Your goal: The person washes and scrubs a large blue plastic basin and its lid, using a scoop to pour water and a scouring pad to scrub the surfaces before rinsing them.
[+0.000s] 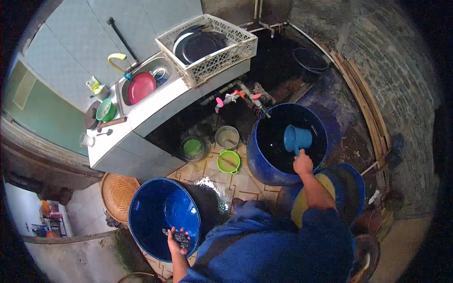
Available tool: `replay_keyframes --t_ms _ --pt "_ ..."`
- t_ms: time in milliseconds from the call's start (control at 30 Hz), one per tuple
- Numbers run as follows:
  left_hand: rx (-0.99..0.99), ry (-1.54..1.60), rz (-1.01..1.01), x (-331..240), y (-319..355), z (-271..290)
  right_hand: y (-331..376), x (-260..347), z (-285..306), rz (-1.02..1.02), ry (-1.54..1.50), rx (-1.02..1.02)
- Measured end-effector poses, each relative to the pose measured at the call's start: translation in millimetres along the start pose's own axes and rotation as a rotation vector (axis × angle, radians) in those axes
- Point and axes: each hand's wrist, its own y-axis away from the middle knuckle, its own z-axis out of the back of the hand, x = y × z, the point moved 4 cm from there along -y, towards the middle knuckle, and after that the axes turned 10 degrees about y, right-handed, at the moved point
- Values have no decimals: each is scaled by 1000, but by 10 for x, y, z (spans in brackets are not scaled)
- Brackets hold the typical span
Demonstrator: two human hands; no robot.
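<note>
My right hand [303, 164] is closed round the handle of a blue water dipper [297, 138]. The dipper is held over the opening of a blue plastic barrel [264, 162], whose inside looks dark. At the lower left, my left hand [178, 240] holds a dark, shiny scouring pad [181, 239] in its curled fingers. That hand is at the near rim of a large blue tub [165, 207], which is tilted so that its glossy inside faces me. Whether the pad touches the tub wall I cannot tell.
Between tub and barrel stand a green strainer [229, 162], a metal pot [227, 137] and a basin [193, 148] on wet tiles. Taps [231, 98] jut out behind. A counter holds a sink [123, 96] and a dish crate [219, 63]. A woven tray [118, 195] lies left.
</note>
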Motion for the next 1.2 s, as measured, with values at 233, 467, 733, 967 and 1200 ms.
replay_keyframes --t_ms 233,467,733,967,1200 --pt "-40 19 -41 24 107 75 -497 -297 -814 -29 308 137" --pt "-106 79 -54 133 234 274 -880 -226 -1382 289 34 188" --pt "-212 121 -73 207 317 542 -418 -357 -663 -370 -1284 406" --pt "-207 180 -35 306 213 660 207 10 563 92 -1125 472" --pt "-203 292 -44 317 217 1003 852 1061 950 462 -773 768"
